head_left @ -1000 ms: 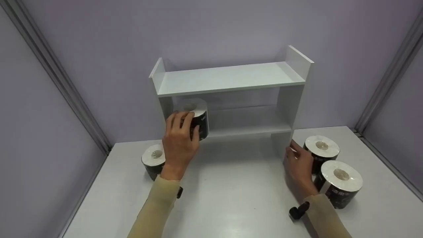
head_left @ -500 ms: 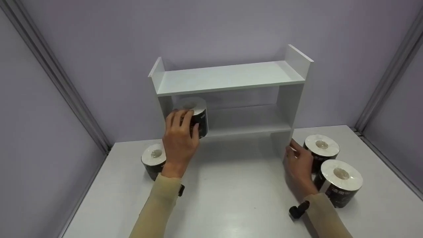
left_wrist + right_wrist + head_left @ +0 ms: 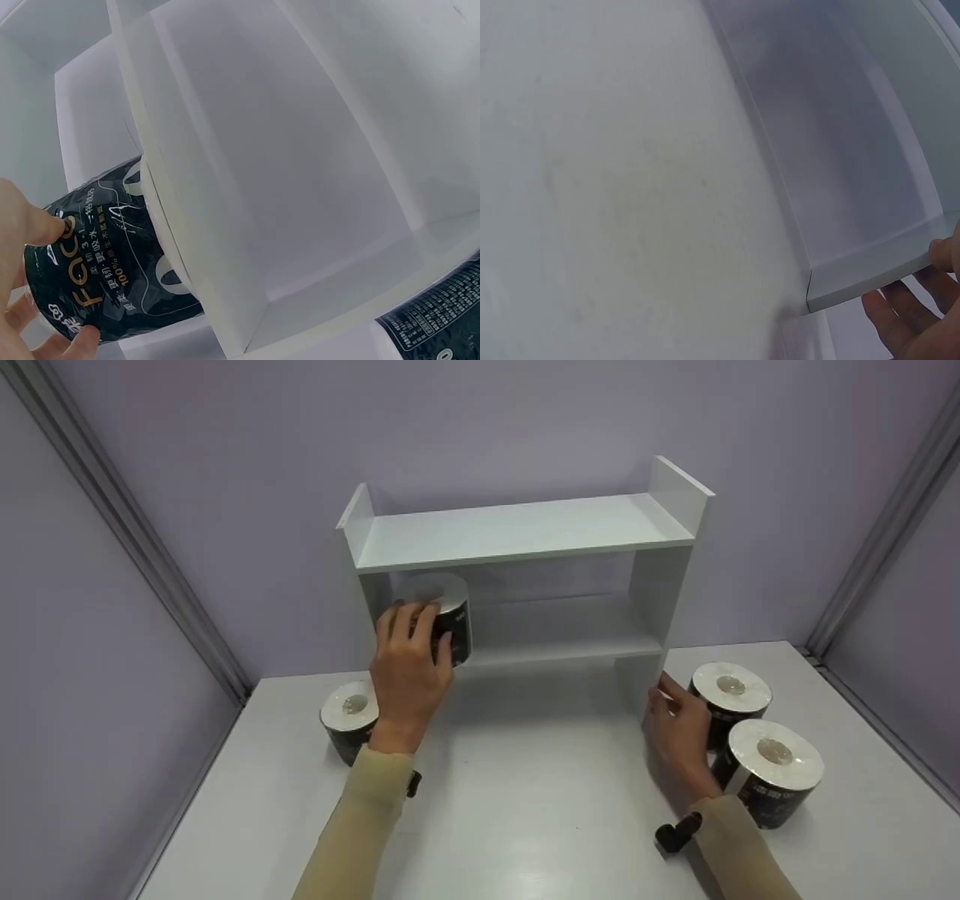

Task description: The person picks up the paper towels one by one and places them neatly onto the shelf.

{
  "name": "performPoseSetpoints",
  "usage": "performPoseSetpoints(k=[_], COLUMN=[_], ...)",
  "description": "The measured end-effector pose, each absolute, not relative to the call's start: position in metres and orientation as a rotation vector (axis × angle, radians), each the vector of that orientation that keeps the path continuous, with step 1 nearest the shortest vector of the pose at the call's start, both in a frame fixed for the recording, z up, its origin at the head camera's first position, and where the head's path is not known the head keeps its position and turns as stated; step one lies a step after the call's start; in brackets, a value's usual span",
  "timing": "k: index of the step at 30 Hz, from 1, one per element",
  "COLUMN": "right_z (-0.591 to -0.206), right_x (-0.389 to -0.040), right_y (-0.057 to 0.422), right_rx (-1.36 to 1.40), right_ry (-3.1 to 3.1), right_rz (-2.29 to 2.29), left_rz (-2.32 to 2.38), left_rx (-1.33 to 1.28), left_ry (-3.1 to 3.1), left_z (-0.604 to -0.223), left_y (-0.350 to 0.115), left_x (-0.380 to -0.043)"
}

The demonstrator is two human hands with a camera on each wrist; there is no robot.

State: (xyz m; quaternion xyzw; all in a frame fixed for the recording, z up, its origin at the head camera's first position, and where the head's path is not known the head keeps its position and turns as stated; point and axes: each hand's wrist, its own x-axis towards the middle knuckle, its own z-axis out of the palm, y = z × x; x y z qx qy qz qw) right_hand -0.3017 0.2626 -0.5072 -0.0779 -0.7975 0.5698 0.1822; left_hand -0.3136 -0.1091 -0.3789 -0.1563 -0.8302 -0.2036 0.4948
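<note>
A toilet paper roll (image 3: 452, 634) in a black printed wrapper stands upright at the left end of the white shelf unit's (image 3: 525, 529) middle board. My left hand (image 3: 409, 671) grips this roll from the front, fingers over its near top edge and thumb on its side. In the left wrist view the wrapped roll (image 3: 105, 262) sits partly inside the compartment, with thumb and fingertips on its near end. At the unit's lower right, my right hand (image 3: 681, 731) pinches the front edge of the side panel (image 3: 877, 281), thumb on the inner face and fingers outside.
On the white table (image 3: 517, 810), another wrapped roll (image 3: 350, 716) stands left of the unit, partly behind the left wrist. Two more, a rear roll (image 3: 731, 694) and a front roll (image 3: 772, 769), stand right of the right hand. A wall (image 3: 510, 427) rises behind the unit.
My left hand and the roll have moved slightly farther back into the middle compartment. The right hand keeps its hold on the side panel. The head view has shifted slightly.
</note>
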Motion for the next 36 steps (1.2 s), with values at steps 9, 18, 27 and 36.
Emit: performPoseSetpoints(k=[9, 18, 27, 36], right_z=[-0.509, -0.512, -0.510, -0.510], right_x=[-0.300, -0.300, -0.299, -0.298], right_y=[0.265, 0.264, 0.261, 0.260], right_rx=[-0.219, -0.202, -0.224, -0.254], right_ry=[-2.241, -2.250, -2.219, -2.225], right_rz=[1.640, 1.584, 1.607, 1.662], left_rz=[-0.488, -0.489, -0.468, -0.458], left_rx=[-0.372, -0.367, -0.359, -0.336], left_ry=[-2.018, -2.024, -2.048, -2.051], left_z=[-0.381, -0.382, -0.382, -0.382], left_y=[-0.107, -0.108, -0.108, -0.107], left_x=[-0.317, -0.319, -0.323, -0.326])
